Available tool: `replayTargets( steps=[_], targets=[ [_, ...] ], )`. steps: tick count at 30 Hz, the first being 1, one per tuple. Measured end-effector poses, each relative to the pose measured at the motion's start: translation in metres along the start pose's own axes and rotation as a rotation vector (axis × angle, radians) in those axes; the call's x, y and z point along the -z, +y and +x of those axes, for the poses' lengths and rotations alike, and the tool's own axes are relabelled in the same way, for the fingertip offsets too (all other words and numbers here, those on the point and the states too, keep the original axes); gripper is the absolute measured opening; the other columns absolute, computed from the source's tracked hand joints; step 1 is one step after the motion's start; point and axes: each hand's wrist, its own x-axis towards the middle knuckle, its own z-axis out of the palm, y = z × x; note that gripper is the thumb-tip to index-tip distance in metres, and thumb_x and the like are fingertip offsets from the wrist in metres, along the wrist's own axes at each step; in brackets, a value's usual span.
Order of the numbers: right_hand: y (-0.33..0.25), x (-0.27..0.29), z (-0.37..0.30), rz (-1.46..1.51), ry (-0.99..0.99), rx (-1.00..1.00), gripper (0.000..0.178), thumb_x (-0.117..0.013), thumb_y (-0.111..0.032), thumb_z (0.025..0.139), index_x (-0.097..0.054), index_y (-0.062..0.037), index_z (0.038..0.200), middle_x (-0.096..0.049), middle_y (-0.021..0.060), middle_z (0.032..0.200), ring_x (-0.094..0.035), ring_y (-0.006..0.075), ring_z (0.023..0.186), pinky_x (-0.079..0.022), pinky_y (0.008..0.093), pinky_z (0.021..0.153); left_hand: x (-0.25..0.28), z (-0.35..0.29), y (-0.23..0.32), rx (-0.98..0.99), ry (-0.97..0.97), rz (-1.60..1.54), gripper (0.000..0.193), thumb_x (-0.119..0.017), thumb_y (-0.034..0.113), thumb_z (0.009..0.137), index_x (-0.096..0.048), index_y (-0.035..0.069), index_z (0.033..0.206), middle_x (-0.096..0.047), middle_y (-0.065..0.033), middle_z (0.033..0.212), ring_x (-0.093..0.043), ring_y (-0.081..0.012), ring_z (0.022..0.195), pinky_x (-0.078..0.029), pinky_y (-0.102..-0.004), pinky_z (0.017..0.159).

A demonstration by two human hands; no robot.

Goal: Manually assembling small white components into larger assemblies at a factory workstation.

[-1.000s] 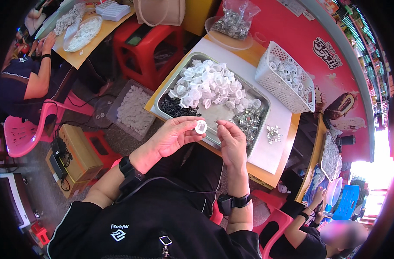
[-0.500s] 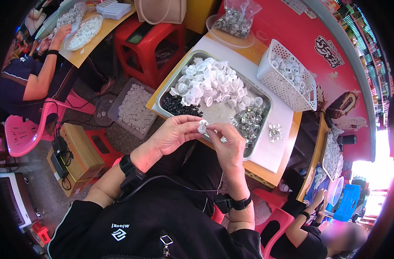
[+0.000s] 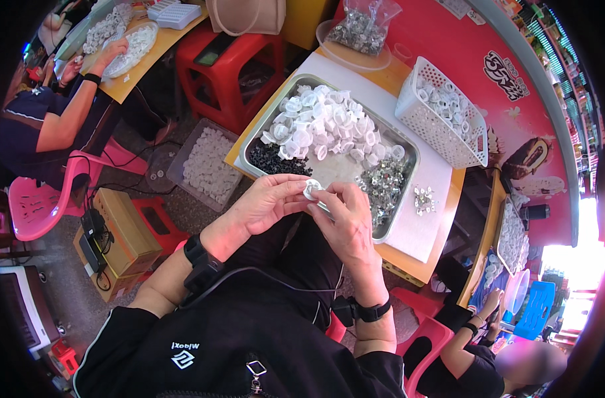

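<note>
My left hand (image 3: 268, 203) pinches a small, round white piece (image 3: 310, 188). My right hand (image 3: 347, 223) meets it; whether that grips anything, I cannot tell.

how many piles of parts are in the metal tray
3: white plastic parts at the far side, black pieces at left, metal pieces at right. Others may be hidden.

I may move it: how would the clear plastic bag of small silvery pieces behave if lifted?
The clear plastic bag would probably sag, its film being visibly creased. It may feel heavy for its size, as the silvery pieces inside look metallic.
</note>
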Motion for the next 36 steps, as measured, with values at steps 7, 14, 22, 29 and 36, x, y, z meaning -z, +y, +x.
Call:
replayTargets(
  steps=[7, 14, 22, 29, 36],
  targets=[
    [-0.001, -0.001, -0.002, -0.067, 0.056, 0.13, 0.024, -0.075, -0.008, 0.071, -0.066, -0.011, 0.094, -0.057, 0.0032, 0.088, -0.057, 0.0211, 0.08, -0.042, 0.0357, 0.073, -0.01, -0.002, 0.0, -0.019, 0.005, 0.095, 0.016, -0.056, 0.008, 0.091, -0.062, 0.001, 0.104, -0.066, -0.0066, 0.1, -0.065, -0.0131, 0.091, -0.054, -0.0277, 0.082],
    [-0.004, -0.002, -0.004, -0.108, 0.085, 0.179, 0.023, -0.075, -0.009, 0.071, -0.066, -0.0097, 0.092, -0.057, 0.0019, 0.085, -0.057, 0.0198, 0.077, -0.041, 0.0358, 0.075, -0.014, 0.0, -0.006, -0.06, 0.074, 0.196, 0.012, -0.061, 0.01, 0.089, -0.064, 0.003, 0.097, -0.065, -0.0046, 0.093, -0.063, -0.01, 0.082, -0.054, -0.0262, 0.074],
    [-0.004, -0.003, -0.01, -0.114, 0.075, 0.163, 0.024, -0.079, -0.006, 0.064, -0.067, -0.0088, 0.084, -0.059, 0.0019, 0.082, -0.059, 0.0193, 0.076, -0.042, 0.0349, 0.075, -0.012, 0.001, -0.009, -0.068, 0.076, 0.403, 0.009, -0.064, 0.005, 0.087, -0.064, 0.0, 0.095, -0.065, -0.0045, 0.089, -0.063, -0.0097, 0.078, -0.054, -0.0251, 0.071],
    [-0.001, -0.005, -0.015, -0.082, 0.109, 0.143, 0.03, -0.078, -0.008, 0.065, -0.068, -0.0096, 0.094, -0.058, 0.0016, 0.086, -0.058, 0.0183, 0.077, -0.041, 0.0346, 0.075, -0.008, -0.002, -0.007, -0.042, 0.061, 0.416, 0.012, -0.064, 0.006, 0.088, -0.065, -0.002, 0.097, -0.065, -0.0055, 0.089, -0.064, -0.0103, 0.079, -0.055, -0.0266, 0.072],
    [-0.003, 0.008, -0.019, -0.232, 0.019, 0.281, 0.031, -0.075, -0.012, 0.07, -0.066, -0.009, 0.099, -0.056, 0.0016, 0.092, -0.056, 0.0163, 0.079, -0.04, 0.036, 0.077, -0.017, -0.01, 0.014, 0.136, -0.07, 0.309, 0.026, -0.064, 0.009, 0.09, -0.064, -0.003, 0.113, -0.067, -0.0117, 0.105, -0.066, -0.0173, 0.096, -0.056, -0.0328, 0.086]
  ],
)
